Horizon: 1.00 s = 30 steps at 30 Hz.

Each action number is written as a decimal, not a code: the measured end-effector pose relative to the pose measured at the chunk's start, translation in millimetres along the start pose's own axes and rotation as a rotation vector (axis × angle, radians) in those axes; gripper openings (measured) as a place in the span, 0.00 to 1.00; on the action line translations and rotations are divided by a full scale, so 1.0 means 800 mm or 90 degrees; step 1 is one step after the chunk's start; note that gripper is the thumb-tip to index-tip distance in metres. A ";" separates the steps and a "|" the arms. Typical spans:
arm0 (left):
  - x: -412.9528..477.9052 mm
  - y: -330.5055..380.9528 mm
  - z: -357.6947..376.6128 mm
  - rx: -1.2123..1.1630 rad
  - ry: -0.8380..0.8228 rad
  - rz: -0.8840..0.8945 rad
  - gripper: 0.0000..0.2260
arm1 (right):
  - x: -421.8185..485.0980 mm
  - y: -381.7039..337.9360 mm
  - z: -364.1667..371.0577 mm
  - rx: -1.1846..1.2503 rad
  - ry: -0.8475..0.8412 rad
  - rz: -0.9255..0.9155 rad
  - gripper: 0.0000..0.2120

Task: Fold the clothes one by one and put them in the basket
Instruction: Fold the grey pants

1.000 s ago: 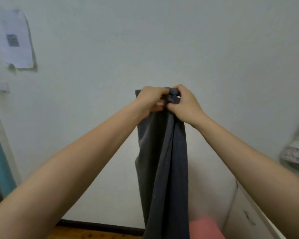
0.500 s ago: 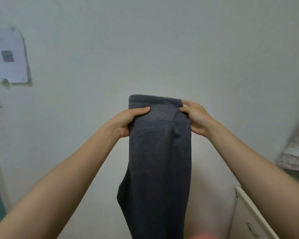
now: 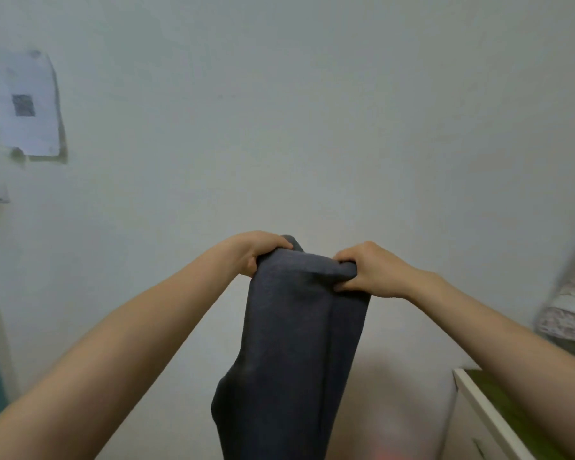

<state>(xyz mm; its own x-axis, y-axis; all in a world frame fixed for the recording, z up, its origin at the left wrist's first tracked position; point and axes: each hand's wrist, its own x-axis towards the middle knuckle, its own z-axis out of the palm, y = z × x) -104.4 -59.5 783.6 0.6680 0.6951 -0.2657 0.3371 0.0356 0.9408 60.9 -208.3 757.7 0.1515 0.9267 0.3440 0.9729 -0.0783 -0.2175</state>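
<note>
A dark grey garment [image 3: 292, 353], probably trousers, hangs in the air in front of a pale wall. My left hand [image 3: 253, 252] grips its top left corner. My right hand [image 3: 367, 270] grips the top right corner, with cloth bunched between the fingers. The garment's top edge sags a little between the hands, and its lower end runs out of the bottom of the frame. No basket is in view.
A white cabinet [image 3: 478, 413] with a green top stands at the lower right. Patterned cloth [image 3: 568, 310] lies at the right edge. A paper sheet [image 3: 27, 104] is stuck on the wall at the upper left. A faint pink shape [image 3: 385, 453] shows at the bottom.
A second ago both hands pinched the garment together at one point. They have since spread apart along the top edge and dropped lower in the frame.
</note>
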 end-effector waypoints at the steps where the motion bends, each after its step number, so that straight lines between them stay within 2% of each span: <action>1: -0.002 -0.002 -0.003 0.071 0.027 0.009 0.05 | 0.002 0.000 0.001 0.025 -0.024 0.006 0.05; 5: -0.002 -0.015 -0.015 0.386 0.163 0.109 0.12 | 0.010 0.000 0.012 0.311 -0.086 0.078 0.03; 8: -0.007 -0.024 -0.020 0.559 0.333 0.245 0.29 | 0.022 -0.001 0.025 0.514 -0.095 0.153 0.07; 9: -0.014 -0.027 -0.020 0.579 0.327 0.327 0.34 | 0.027 -0.001 0.027 0.554 -0.098 0.163 0.09; 11: -0.025 -0.037 -0.015 0.640 0.194 0.422 0.41 | 0.036 -0.005 0.027 0.612 -0.108 0.169 0.10; 12: -0.025 -0.042 -0.013 0.692 0.138 0.418 0.39 | 0.039 -0.006 0.024 0.630 -0.111 0.171 0.09; 13: -0.021 -0.047 -0.013 0.721 0.099 0.391 0.33 | 0.042 -0.006 0.020 0.638 -0.116 0.175 0.09; 16: -0.003 -0.062 -0.023 0.573 -0.029 0.296 0.12 | 0.040 0.000 0.016 0.615 -0.140 0.189 0.08; 18: 0.002 -0.063 -0.028 0.425 -0.110 0.233 0.07 | 0.034 0.009 0.015 0.587 -0.137 0.208 0.07; 20: 0.002 -0.064 -0.026 0.284 -0.166 0.187 0.09 | 0.026 0.017 0.014 0.560 -0.103 0.221 0.07; 22: 0.005 -0.065 -0.023 0.154 -0.203 0.144 0.15 | 0.021 0.017 0.013 0.549 -0.019 0.242 0.12; 24: 0.012 -0.065 -0.023 0.035 -0.219 0.114 0.21 | 0.014 0.017 0.015 0.605 0.048 0.303 0.18; 25: 0.015 -0.066 -0.024 -0.024 -0.223 0.101 0.24 | 0.010 0.018 0.019 0.666 0.034 0.335 0.19; 28: 0.022 -0.062 -0.020 -0.114 -0.204 0.079 0.28 | -0.007 0.021 0.030 0.792 -0.018 0.386 0.19; 30: 0.024 -0.057 -0.017 -0.118 -0.203 0.082 0.29 | -0.013 0.028 0.031 0.769 0.048 0.384 0.21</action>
<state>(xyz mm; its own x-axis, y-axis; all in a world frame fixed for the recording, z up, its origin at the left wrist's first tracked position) -116.1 -38.1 738.2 0.8799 0.4447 -0.1671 0.1306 0.1118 0.9851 76.6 -210.3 726.9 0.5438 0.8378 -0.0490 -0.0025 -0.0567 -0.9984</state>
